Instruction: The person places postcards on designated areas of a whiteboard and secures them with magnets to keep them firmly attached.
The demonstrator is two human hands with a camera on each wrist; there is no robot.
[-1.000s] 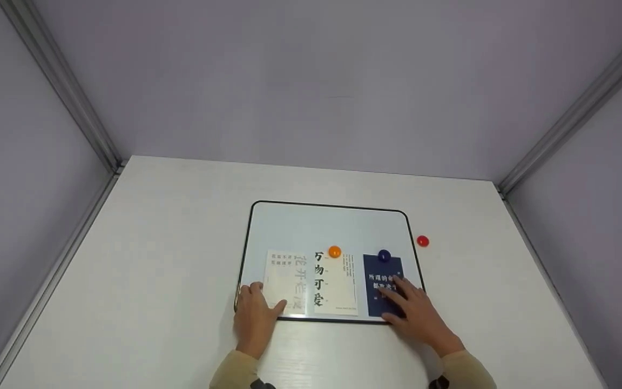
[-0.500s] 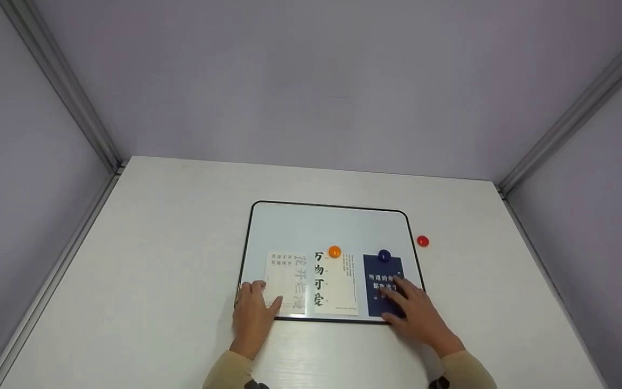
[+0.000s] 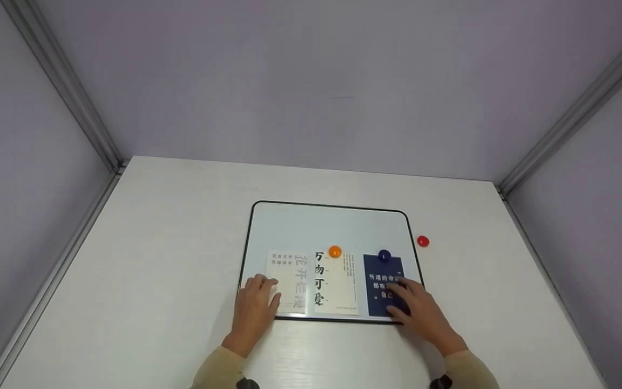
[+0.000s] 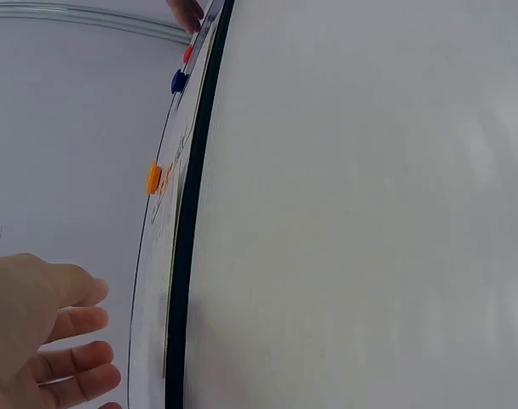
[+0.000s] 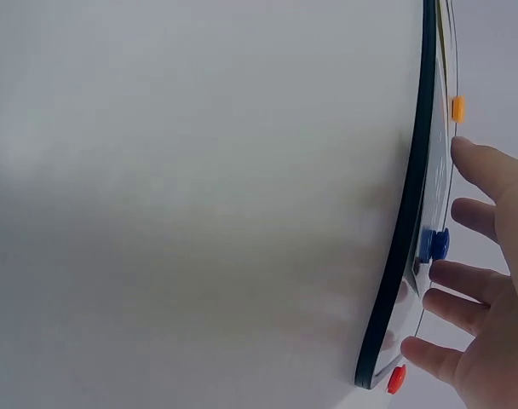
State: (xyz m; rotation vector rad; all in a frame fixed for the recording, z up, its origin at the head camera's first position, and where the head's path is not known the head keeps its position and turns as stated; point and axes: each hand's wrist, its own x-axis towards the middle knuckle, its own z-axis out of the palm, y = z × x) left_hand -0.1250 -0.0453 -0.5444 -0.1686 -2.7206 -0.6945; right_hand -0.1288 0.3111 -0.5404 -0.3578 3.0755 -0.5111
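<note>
A black-edged whiteboard (image 3: 316,224) lies on the table with three printed cards in a row along its near side. My left hand (image 3: 254,305) hovers over the lower left corner of the pale left card (image 3: 292,275), fingers loosely bent; in the left wrist view its fingers (image 4: 80,358) hold nothing. An orange round magnet (image 3: 335,252) sits on the top of the cream middle card (image 3: 338,286). On the navy card (image 3: 374,270) at right sits a dark blue magnet (image 3: 384,255). My right hand (image 3: 423,313) is spread over that card's lower right part, partly hiding it.
A red round magnet (image 3: 423,241) lies on the white table (image 3: 181,243) just right of the whiteboard. Grey-lilac panels (image 3: 311,97) with metal rails stand behind and at both sides.
My left hand has drawn off the whiteboard's left edge and shifted slightly over the left card. My right hand has moved slightly right, uncovering more of the navy card's print.
</note>
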